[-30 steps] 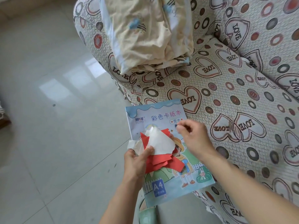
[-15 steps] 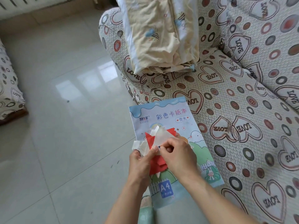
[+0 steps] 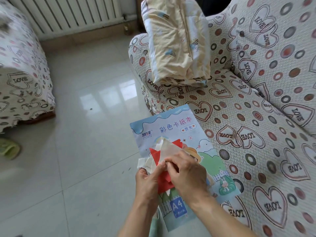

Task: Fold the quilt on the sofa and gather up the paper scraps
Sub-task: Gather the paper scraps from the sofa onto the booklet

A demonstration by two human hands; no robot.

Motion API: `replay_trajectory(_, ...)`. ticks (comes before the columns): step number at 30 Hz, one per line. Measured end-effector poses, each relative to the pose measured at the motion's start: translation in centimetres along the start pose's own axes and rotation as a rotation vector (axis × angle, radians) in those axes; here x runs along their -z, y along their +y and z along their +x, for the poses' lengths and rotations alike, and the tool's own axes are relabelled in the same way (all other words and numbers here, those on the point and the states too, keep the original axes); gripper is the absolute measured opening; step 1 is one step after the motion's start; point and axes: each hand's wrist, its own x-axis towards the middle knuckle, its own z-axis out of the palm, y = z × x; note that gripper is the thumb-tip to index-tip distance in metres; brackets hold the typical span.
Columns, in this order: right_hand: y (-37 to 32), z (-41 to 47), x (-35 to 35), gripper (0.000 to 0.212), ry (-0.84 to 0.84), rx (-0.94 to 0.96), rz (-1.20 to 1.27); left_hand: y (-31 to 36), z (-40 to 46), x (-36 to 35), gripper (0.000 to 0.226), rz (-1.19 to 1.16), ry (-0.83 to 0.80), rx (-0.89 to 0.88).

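Observation:
The cream quilt (image 3: 177, 43) lies folded in a thick bundle on the sofa's (image 3: 266, 127) arm end. A bunch of red and white paper scraps (image 3: 164, 151) is held over a blue A4 coloured-paper pad (image 3: 172, 127) that lies at the seat's front edge. My left hand (image 3: 147, 180) grips the scraps from below, thumb on top. My right hand (image 3: 186, 171) covers them from the right, fingers curled and pinching the bunch against the left thumb.
A glossy tiled floor (image 3: 77, 134) spreads to the left. A second seat with the same heart-patterned cover (image 3: 22, 79) stands at far left, a green slipper (image 3: 8, 149) beside it. A white radiator (image 3: 68, 12) lines the back wall.
My right hand came in from beside the scraps and closed over them, meeting the left hand. The view has tilted up, so the radiator and the other seat show.

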Motion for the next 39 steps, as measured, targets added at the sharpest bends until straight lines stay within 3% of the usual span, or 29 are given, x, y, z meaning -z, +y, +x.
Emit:
replay_trajectory(10, -3.4, -3.6, 2.2, 0.011, 0.044, 0.289, -0.046, 0.7, -5.6, 2.7, 0.012, -0.055, 0.057, -0.102)
replay_trajectory(12, -4.1, -3.9, 2.0, 0.007, 0.062, 0.322, -0.03, 0.8, -5.9, 3.2, 0.022, -0.118, 0.069, -0.114)
replay_trajectory(24, -11.6, -7.0, -2.7, 0.012, -0.049, 0.207, 0.396, 3.2, -8.9, 13.3, 0.016, -0.248, 0.187, -0.119)
replay_trajectory(26, -14.0, -8.1, -3.5, 0.016, -0.048, 0.231, 0.373, 3.9, -10.0, 16.2, 0.017, -0.286, 0.199, -0.117)
replay_trajectory(30, -18.3, -9.6, -4.9, 0.033, 0.076, 0.149, 0.07, 5.5, -12.3, 22.4, 0.02, -0.376, 0.229, -0.114)
replay_trajectory(32, -20.8, -10.2, -6.1, 0.059, -0.005, 0.05, -0.024, 6.1, -13.6, 25.9, 0.024, -0.409, 0.26, -0.115)
replay_trajectory(35, -24.7, -11.2, -7.9, 0.094, -0.329, -0.199, -0.014, 6.7, -15.6, 31.1, 0.025, -0.426, 0.314, -0.126)
replay_trajectory(37, -27.2, -12.2, -9.2, 0.09, -0.497, -0.315, 0.143, 7.3, -16.8, 34.5, 0.024, -0.424, 0.338, -0.137)
replay_trajectory(39, -29.6, -13.7, -10.5, 0.062, -0.529, -0.293, 0.264, 7.8, -17.8, 37.8, 0.023, -0.396, 0.384, -0.147)
